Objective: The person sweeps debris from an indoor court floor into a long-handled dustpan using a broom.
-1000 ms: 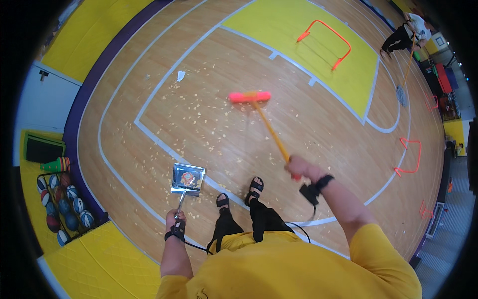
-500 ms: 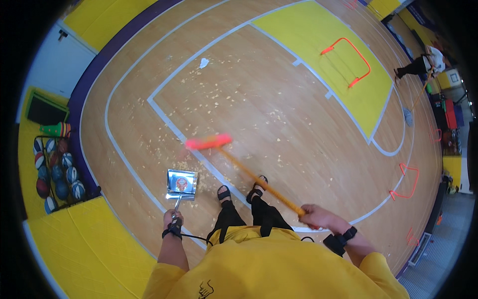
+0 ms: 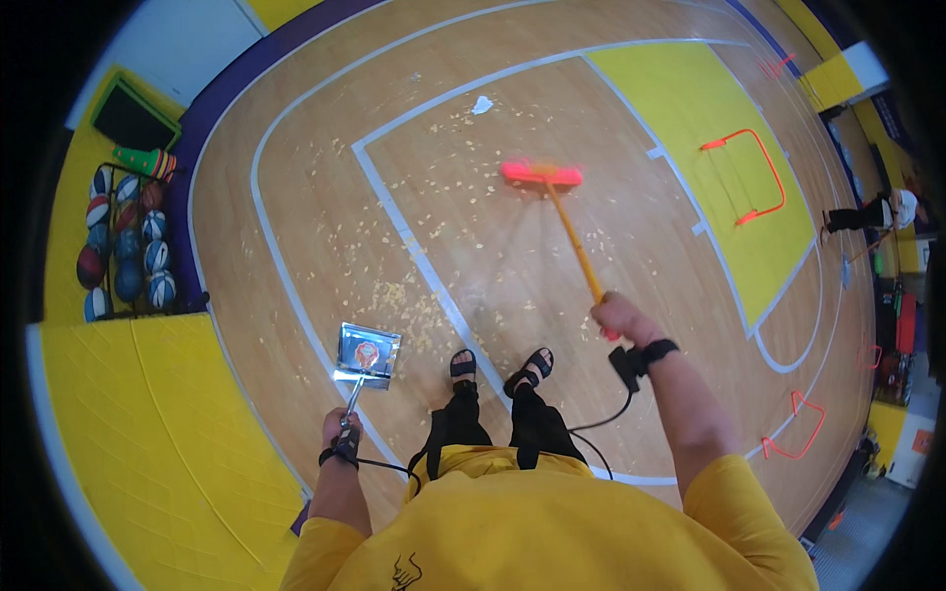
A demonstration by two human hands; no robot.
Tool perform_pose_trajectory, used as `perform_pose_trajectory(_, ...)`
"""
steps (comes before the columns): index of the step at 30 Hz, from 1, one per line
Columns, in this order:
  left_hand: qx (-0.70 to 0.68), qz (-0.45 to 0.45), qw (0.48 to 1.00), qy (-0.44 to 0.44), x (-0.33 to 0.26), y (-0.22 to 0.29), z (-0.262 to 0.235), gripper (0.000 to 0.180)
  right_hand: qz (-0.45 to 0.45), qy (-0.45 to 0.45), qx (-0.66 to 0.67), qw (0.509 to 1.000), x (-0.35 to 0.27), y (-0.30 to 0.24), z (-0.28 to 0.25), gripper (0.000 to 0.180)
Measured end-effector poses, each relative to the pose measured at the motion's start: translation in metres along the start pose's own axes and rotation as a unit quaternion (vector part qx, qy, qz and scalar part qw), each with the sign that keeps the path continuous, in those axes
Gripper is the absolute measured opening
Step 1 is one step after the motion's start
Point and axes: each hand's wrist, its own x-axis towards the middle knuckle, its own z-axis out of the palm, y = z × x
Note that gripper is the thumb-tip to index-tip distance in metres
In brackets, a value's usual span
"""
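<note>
My right hand (image 3: 616, 317) grips the orange handle of a broom (image 3: 570, 229) whose pink-red head (image 3: 541, 174) rests out in front on the wooden court floor. My left hand (image 3: 340, 430) holds the thin handle of a metal dustpan (image 3: 368, 353), which sits on the floor to the left of my sandalled feet (image 3: 501, 372). Pale scraps of debris (image 3: 399, 295) lie scattered over the boards between the dustpan and the broom head. A larger white scrap (image 3: 481, 104) lies farther off.
A rack of basketballs (image 3: 123, 236) and stacked cones (image 3: 141, 160) stand at the left by a yellow mat (image 3: 148, 424). Orange hurdles (image 3: 746, 177) (image 3: 798, 428) sit on the right. Another person (image 3: 867, 215) bends over at the far right edge.
The broom head has swung from close by the dustpan out and away to the right front. My view has turned slightly; the dustpan stays beside my left foot.
</note>
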Motion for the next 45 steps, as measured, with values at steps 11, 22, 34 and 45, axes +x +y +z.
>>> perform_pose_trajectory(11, 0.025, -0.012, 0.998, -0.061, 0.034, 0.008, 0.006, 0.010, 0.023, -0.257, -0.074, 0.963, -0.164, -0.022, 0.081, 0.021)
perform_pose_trajectory(22, -0.041, -0.069, 0.995, -0.060, 0.022, 0.018, -0.064, 0.019, -0.043, -0.137, -0.110, 0.983, -0.129, -0.101, 0.066, 0.019)
perform_pose_trajectory(34, 0.146, 0.024, 0.989, -0.018, 0.037, 0.011, -0.108, 0.029, -0.016, -0.229, -0.235, 0.944, -0.126, -0.096, 0.113, 0.028)
perform_pose_trajectory(45, 0.133, -0.020, 0.990, -0.048, 0.026, 0.048, -0.093, 0.027, -0.161, -0.127, -0.306, 0.930, -0.154, -0.058, 0.104, 0.026)
